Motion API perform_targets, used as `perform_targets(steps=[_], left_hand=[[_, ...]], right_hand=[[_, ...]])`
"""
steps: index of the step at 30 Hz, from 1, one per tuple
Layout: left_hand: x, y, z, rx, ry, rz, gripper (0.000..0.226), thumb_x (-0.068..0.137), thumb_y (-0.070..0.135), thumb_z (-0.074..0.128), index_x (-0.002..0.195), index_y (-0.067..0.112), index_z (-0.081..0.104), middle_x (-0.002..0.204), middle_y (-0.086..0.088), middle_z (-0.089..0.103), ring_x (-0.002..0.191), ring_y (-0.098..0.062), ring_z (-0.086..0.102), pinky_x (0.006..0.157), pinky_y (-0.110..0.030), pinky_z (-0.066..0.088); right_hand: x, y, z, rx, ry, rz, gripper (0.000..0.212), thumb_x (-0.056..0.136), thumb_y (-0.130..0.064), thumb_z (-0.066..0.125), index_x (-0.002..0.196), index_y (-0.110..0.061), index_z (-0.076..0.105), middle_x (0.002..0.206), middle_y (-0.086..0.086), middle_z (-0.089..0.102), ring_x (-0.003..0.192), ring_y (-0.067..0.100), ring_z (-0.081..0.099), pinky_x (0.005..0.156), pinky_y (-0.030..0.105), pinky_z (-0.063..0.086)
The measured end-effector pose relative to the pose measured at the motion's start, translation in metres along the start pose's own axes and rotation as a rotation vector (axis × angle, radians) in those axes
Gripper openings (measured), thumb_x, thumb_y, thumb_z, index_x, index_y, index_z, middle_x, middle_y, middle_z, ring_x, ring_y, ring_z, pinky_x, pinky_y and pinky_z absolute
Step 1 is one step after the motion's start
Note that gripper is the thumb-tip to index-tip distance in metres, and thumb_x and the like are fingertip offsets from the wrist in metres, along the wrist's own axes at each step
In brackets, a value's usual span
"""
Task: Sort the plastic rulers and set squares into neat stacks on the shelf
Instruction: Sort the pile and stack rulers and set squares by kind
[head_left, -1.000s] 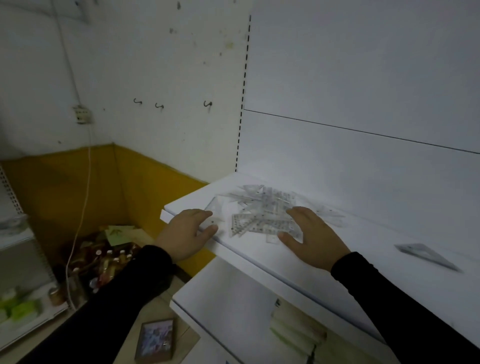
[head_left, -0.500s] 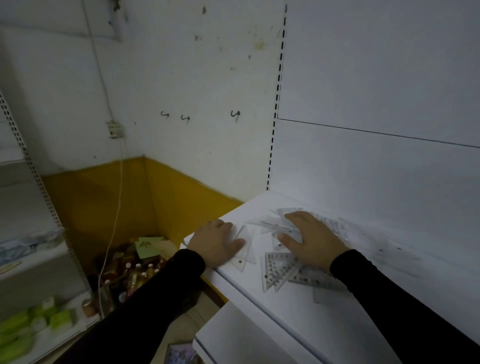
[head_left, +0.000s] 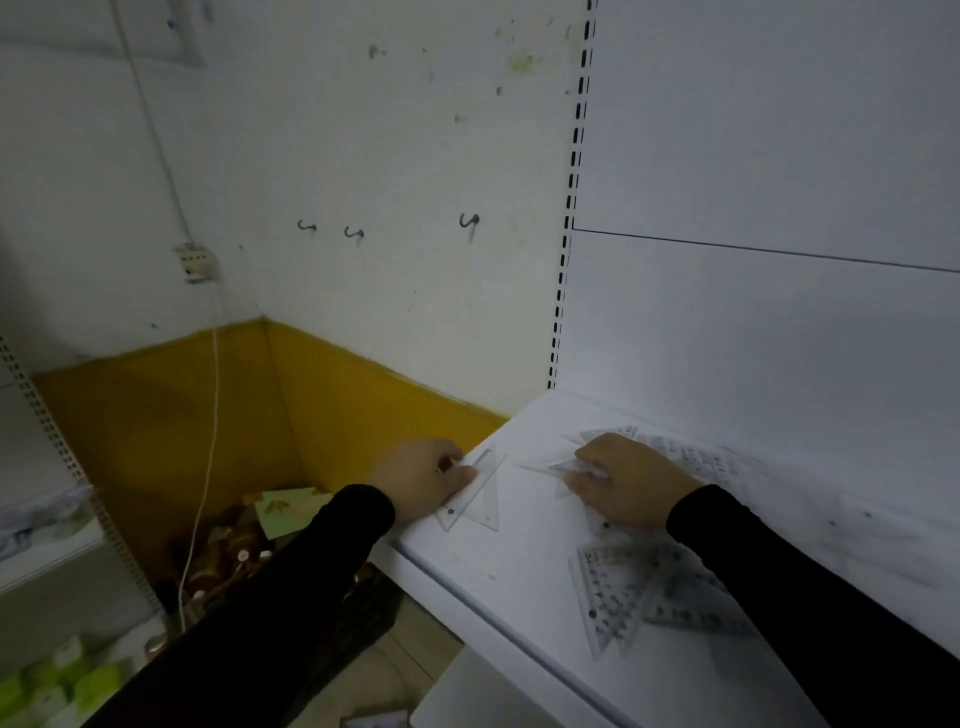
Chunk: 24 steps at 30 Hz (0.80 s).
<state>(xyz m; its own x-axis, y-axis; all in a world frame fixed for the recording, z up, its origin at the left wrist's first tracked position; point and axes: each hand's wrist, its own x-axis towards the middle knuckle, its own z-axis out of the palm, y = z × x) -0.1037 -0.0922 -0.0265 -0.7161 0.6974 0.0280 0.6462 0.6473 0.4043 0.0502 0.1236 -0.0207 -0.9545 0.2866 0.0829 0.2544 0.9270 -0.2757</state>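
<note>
Where the white shelf (head_left: 519, 587) meets the corner of a stained white wall (head_left: 363, 130) with a yellow lower band (head_left: 363, 400), your left hand (head_left: 423, 480) pinches a clear set square (head_left: 480, 493) at the shelf's end. Your right hand (head_left: 628, 480) curls round more clear pieces. A loose pile of rulers and set squares (head_left: 644, 592) lies just below it.

Both hands (head_left: 423, 480) (head_left: 631, 480) curled, gripping.

The set squares (head_left: 597, 470) under the right grip (head_left: 631, 480) are partly hidden; their markings are blurred.
</note>
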Motion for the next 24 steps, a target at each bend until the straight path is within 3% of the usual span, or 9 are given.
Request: perform_targets(steps=[3,6,8,10,11,15,19,21,24], left_hand=[[0.014,-0.004,-0.004,-0.014,0.026,0.059,0.025,0.094,0.040,0.051,0.103,0.021,0.065,0.100,0.000,0.065,0.090,-0.018,0.059,0.076,-0.029,0.047],[0.025,-0.005,-0.008,-0.059,0.015,0.102,0.022,0.095,0.030,0.048,0.105,0.019,0.065,0.094,-0.002,0.066,0.078,-0.016,0.059,0.063,-0.024,0.044],[0.031,-0.005,-0.009,-0.075,0.009,0.140,0.024,0.097,0.025,0.044,0.112,0.018,0.062,0.093,-0.002,0.066,0.069,-0.011,0.055,0.055,-0.021,0.038],[0.038,-0.004,-0.010,-0.009,0.002,0.202,0.028,0.099,0.020,0.039,0.119,0.017,0.059,0.100,-0.005,0.065,0.070,-0.013,0.054,0.058,-0.024,0.038],[0.041,-0.003,-0.009,0.053,-0.012,0.237,0.030,0.099,0.018,0.037,0.121,0.017,0.058,0.105,-0.007,0.065,0.075,-0.016,0.054,0.061,-0.026,0.038],[0.052,0.005,-0.008,0.161,-0.064,0.311,0.032,0.099,0.028,0.038,0.122,0.016,0.058,0.106,-0.008,0.062,0.087,-0.023,0.055,0.065,-0.027,0.033],[0.063,0.008,-0.006,0.064,-0.171,0.302,0.065,0.081,0.058,0.060,0.135,0.026,0.046,0.132,-0.002,0.048,0.107,-0.017,0.053,0.084,-0.029,0.042],[0.064,0.014,-0.004,0.007,-0.175,0.308,0.069,0.078,0.050,0.067,0.138,0.030,0.041,0.130,-0.002,0.045,0.108,-0.017,0.051,0.088,-0.028,0.043],[0.062,0.027,-0.002,-0.026,-0.120,0.368,0.063,0.083,0.031,0.065,0.140,0.028,0.039,0.113,0.001,0.046,0.094,-0.010,0.046,0.079,-0.019,0.035]], right_hand=[[-0.002,-0.006,-0.001,-0.033,-0.007,0.034,0.035,0.095,-0.035,0.044,0.070,-0.011,0.041,0.088,0.010,0.052,0.087,0.023,0.049,0.080,0.036,0.042],[-0.005,-0.010,-0.001,-0.052,-0.006,0.056,0.035,0.093,-0.045,0.041,0.074,-0.016,0.045,0.091,0.003,0.051,0.090,0.018,0.048,0.083,0.034,0.041],[-0.009,-0.010,0.001,-0.046,-0.026,0.078,0.035,0.093,-0.048,0.040,0.094,-0.018,0.057,0.106,0.000,0.052,0.102,0.019,0.049,0.090,0.032,0.040],[-0.015,-0.011,0.001,-0.054,-0.012,0.128,0.048,0.094,-0.048,0.043,0.129,-0.016,0.050,0.127,0.001,0.047,0.117,0.020,0.047,0.099,0.029,0.037],[-0.017,-0.011,0.001,-0.070,-0.003,0.153,0.052,0.093,-0.049,0.044,0.133,-0.016,0.047,0.129,0.002,0.046,0.118,0.020,0.047,0.099,0.028,0.036],[-0.028,-0.006,-0.001,-0.079,0.037,0.207,0.050,0.092,-0.048,0.046,0.128,-0.014,0.052,0.130,0.005,0.047,0.118,0.021,0.049,0.101,0.032,0.038],[-0.040,0.002,-0.010,-0.049,0.143,0.260,0.056,0.094,-0.049,0.044,0.142,-0.022,0.037,0.146,-0.001,0.035,0.130,0.017,0.039,0.108,0.028,0.031],[-0.046,0.013,-0.015,-0.073,0.162,0.318,0.053,0.095,-0.045,0.043,0.141,-0.019,0.038,0.143,0.003,0.038,0.127,0.020,0.042,0.105,0.028,0.033],[-0.056,0.035,-0.023,-0.106,0.198,0.487,0.053,0.096,-0.043,0.043,0.141,-0.016,0.037,0.141,0.008,0.040,0.124,0.024,0.046,0.102,0.031,0.037]])
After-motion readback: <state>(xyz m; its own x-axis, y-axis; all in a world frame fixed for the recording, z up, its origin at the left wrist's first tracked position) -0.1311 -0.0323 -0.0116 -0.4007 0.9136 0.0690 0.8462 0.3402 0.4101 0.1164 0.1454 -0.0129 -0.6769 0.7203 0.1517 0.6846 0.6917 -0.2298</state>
